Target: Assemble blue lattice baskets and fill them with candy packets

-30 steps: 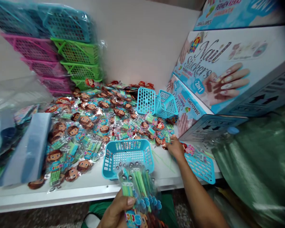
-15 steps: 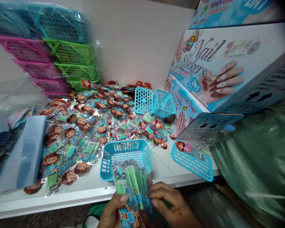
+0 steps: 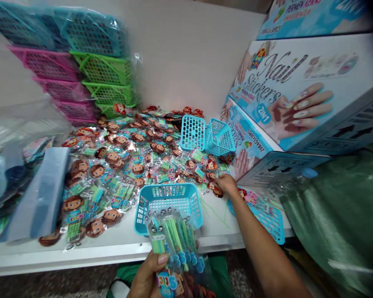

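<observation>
My left hand (image 3: 147,275) holds a fanned bunch of candy stick packets (image 3: 174,244) at the bottom of the view, in front of the white shelf (image 3: 81,252). Just behind the bunch stands an open turquoise basket (image 3: 168,205). My right hand (image 3: 226,183) reaches out over the shelf to the right edge of the spread of loose packets (image 3: 127,161), its fingers on a packet (image 3: 216,189) with a cartoon head. A flat turquoise lid (image 3: 265,221) lies under my right forearm.
Stacked pink, green and turquoise baskets (image 3: 90,70) in plastic wrap stand at the back left. Two small turquoise baskets (image 3: 207,134) lie on their sides behind the packets. Large "Nail Stickers" boxes (image 3: 292,95) fill the right. A green sack (image 3: 338,207) sits at the right edge.
My right hand has left the bunch in my left hand and stretched forward again to the loose packets on the shelf. The left hand has stayed low with its bunch.
</observation>
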### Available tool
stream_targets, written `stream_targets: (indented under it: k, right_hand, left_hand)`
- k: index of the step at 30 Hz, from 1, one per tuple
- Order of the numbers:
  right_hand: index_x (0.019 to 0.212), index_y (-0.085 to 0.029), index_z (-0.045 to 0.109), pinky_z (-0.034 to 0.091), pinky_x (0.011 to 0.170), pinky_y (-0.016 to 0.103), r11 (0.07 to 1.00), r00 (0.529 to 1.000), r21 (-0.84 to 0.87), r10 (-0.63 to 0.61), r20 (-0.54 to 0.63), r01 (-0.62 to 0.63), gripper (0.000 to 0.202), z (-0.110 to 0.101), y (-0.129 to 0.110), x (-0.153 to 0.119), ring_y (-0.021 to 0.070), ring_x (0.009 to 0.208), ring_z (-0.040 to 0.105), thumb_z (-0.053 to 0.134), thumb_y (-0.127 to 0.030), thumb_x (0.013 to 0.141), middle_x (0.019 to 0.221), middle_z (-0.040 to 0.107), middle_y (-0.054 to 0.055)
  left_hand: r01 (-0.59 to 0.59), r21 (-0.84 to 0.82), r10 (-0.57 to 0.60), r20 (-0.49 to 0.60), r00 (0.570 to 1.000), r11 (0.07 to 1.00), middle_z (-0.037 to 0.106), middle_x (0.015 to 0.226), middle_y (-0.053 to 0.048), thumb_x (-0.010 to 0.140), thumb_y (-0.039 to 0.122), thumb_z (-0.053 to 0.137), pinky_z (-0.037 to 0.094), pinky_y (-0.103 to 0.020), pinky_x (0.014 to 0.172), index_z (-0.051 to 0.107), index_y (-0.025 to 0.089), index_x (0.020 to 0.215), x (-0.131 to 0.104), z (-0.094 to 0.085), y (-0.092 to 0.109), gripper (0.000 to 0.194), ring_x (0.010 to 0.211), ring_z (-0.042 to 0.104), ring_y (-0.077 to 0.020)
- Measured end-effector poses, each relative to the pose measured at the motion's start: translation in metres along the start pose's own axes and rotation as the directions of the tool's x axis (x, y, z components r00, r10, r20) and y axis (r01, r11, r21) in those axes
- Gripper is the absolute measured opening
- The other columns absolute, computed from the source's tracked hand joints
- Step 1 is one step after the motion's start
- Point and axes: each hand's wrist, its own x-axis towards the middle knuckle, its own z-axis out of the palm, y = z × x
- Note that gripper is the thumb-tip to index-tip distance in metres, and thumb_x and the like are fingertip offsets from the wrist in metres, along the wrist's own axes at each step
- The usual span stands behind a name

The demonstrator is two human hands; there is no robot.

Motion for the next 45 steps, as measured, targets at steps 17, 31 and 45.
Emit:
stream_targets:
  k: [17,31,45]
  right_hand:
    - [0.088,-0.02,0.071,0.047,0.068,0.026,0.828,0.698,0.383,-0.555,0.452,0.411,0.034,-0.031,-0.005,-0.177,0.0145,0.072,0.059,0.044,-0.04,0.093,0.084,0.067,0.005]
    - [0.115,-0.014,0.064,0.037,0.099,0.038,0.831,0.846,-0.175,-0.532,0.025,0.528,0.036,0.018,-0.009,-0.031,0.025,0.109,0.053,0.045,-0.029,0.089,0.113,0.063,0.013]
    - [0.09,-0.018,0.066,0.049,0.063,0.024,0.834,0.675,0.482,-0.52,0.523,0.269,0.039,-0.018,-0.024,-0.2,0.014,0.066,0.063,0.039,-0.044,0.096,0.075,0.066,0.003]
  left_hand:
    - [0.097,-0.038,-0.096,0.023,0.995,0.995,0.073,0.078,-0.01,0.079,0.022,0.061,0.051,-0.041,0.082,0.072,0.013,0.099,0.001,-0.004,-0.001,0.025,0.08,0.07,-0.027]
    - [0.013,-0.019,-0.012,0.012,1.0,1.0,0.073,0.079,-0.01,0.078,0.023,0.061,0.052,-0.041,0.081,0.066,0.014,0.111,-0.004,-0.003,0.002,0.035,0.082,0.07,-0.0275]
    - [-0.006,-0.005,0.007,0.021,1.0,1.0,0.074,0.081,-0.01,0.078,0.024,0.063,0.051,-0.04,0.08,0.067,0.013,0.11,0.0,-0.006,0.0,0.034,0.08,0.07,-0.0273]
